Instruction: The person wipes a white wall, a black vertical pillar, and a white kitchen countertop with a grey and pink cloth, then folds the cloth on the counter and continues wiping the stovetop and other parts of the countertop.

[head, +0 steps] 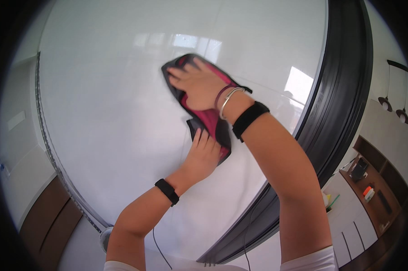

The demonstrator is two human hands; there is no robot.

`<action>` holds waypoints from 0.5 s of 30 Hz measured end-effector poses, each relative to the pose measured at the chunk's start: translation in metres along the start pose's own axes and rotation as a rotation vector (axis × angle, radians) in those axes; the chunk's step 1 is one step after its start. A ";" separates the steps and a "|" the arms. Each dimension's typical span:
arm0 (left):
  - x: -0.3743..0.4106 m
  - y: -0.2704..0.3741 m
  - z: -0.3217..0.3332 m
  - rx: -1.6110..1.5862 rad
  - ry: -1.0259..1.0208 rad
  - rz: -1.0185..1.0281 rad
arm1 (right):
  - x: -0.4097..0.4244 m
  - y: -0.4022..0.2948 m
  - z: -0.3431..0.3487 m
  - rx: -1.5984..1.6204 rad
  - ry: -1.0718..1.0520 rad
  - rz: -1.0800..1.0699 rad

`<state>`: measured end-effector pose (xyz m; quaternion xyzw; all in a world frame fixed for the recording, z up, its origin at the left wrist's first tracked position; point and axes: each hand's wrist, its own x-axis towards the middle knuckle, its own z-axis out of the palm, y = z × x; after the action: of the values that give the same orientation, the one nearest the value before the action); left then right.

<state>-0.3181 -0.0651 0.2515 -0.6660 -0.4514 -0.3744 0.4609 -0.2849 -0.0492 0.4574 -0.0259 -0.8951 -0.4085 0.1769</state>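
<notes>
A dark grey and magenta cloth [209, 120] lies bunched against a glossy white panel surface [105, 101]. My right hand [204, 84], with a silver bangle and a dark red band at the wrist, presses flat on the cloth's upper part with its fingers spread. Lower down, my left hand [205, 152] rests its fingers on the cloth's lower end, near a folded corner. Both wrists wear black straps. The right hand is slightly blurred. Whether either hand pinches the fabric cannot be told.
A broad black frame [339, 101] borders the panel on the right, and a thin perforated metal edge [43, 125] runs down the left. Thin dark cables [161, 249] hang low. Beyond the frame are pendant lamps [385, 104] and a brown shelf unit [376, 200] holding small objects.
</notes>
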 end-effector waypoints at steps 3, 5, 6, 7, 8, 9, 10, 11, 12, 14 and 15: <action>-0.037 0.004 0.004 -0.007 -0.095 0.037 | -0.012 -0.023 0.007 0.100 -0.159 -0.012; -0.056 -0.001 -0.006 0.012 -0.188 0.069 | -0.020 -0.027 0.012 0.086 -0.176 -0.037; -0.062 -0.005 -0.010 0.024 -0.225 0.089 | -0.028 -0.028 0.011 0.074 -0.196 -0.040; -0.070 -0.007 -0.012 0.050 -0.243 0.096 | -0.036 -0.026 0.015 0.099 -0.203 -0.035; -0.078 -0.008 -0.013 0.075 -0.259 0.104 | -0.044 -0.020 0.017 0.086 -0.180 -0.041; -0.088 -0.009 -0.015 0.094 -0.280 0.106 | -0.053 -0.017 0.017 0.079 -0.164 -0.048; -0.094 -0.012 -0.017 0.078 -0.306 0.099 | -0.062 -0.013 0.017 0.080 -0.128 -0.018; -0.098 -0.012 -0.017 0.025 -0.312 -0.009 | -0.073 -0.008 0.015 0.078 -0.093 0.014; -0.099 -0.009 -0.024 -0.024 -0.323 -0.125 | -0.086 -0.006 0.017 0.082 -0.060 0.041; -0.097 -0.008 -0.025 -0.144 -0.256 -0.373 | -0.116 0.000 0.012 0.091 -0.006 0.109; -0.092 -0.008 -0.020 -0.147 -0.191 -0.435 | -0.133 0.003 0.010 0.093 0.018 0.148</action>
<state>-0.3563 -0.1066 0.1757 -0.6176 -0.5971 -0.4319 0.2749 -0.1627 -0.0266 0.4086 -0.0801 -0.9070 -0.3527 0.2157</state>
